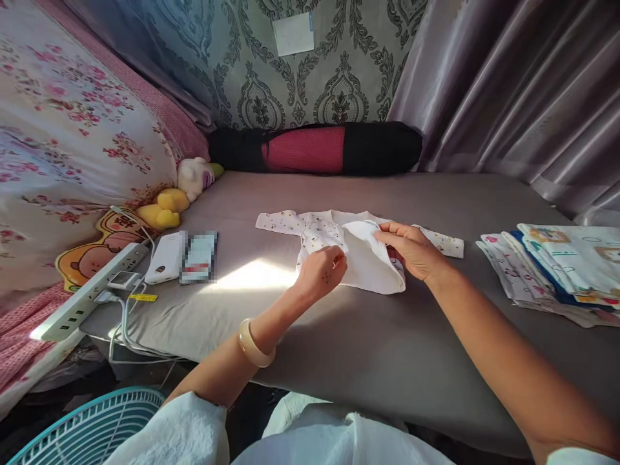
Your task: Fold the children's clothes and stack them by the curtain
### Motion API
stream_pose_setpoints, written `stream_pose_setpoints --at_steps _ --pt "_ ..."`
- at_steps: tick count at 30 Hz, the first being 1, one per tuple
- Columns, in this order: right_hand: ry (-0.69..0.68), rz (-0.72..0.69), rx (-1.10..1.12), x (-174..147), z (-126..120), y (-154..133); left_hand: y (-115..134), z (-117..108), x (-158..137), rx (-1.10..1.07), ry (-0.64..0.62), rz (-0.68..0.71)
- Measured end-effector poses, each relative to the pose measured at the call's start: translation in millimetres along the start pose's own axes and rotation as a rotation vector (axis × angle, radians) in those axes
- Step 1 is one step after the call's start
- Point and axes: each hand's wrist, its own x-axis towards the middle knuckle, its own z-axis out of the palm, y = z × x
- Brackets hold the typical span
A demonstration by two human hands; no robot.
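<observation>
A small white baby shirt (358,261) with a tiny dotted print lies spread on the grey sheet, sleeves stretched out to both sides. Its front panel is folded back, so the plain white inside shows. My right hand (407,247) pinches the raised edge of that panel between thumb and fingers. Closer to me, my left hand (322,274) is closed against the middle of the shirt, its fingers curled at the cloth; the fingertips are partly hidden. A pale bangle (256,343) circles my left wrist.
Folded printed baby clothes (562,271) are stacked at the right. On the left are a power strip (92,290) with cables, a white power bank (166,258), a blurred flat item (198,257) and plush toys (165,208). A black-and-red roll (314,148) lies at the back; a fan (92,426) stands front left.
</observation>
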Motion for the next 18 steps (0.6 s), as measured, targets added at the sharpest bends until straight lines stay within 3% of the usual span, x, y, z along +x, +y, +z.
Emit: stream_pose_setpoints --at_steps 3,7,10,12,15,18 --pt "-0.043 -0.036 -0.052 0 5 6 4 11 1 -0.060 -0.083 0.028" --pt "-0.122 -0.163 -0.259 1 13 30 4 20 -1 0.023 -0.183 0.082" --pt "-0.284 -0.273 -0.508 2 14 44 3 20 -4 0.037 -0.203 0.140" --pt "-0.426 -0.265 -0.668 2 12 45 -1 17 -6 -0.011 -0.200 0.137" --pt "-0.563 -0.177 -0.819 6 6 32 -15 11 -8 -0.077 -0.080 0.041" --pt "-0.538 -0.093 -0.763 23 4 18 -37 7 -8 0.029 0.161 -0.082"
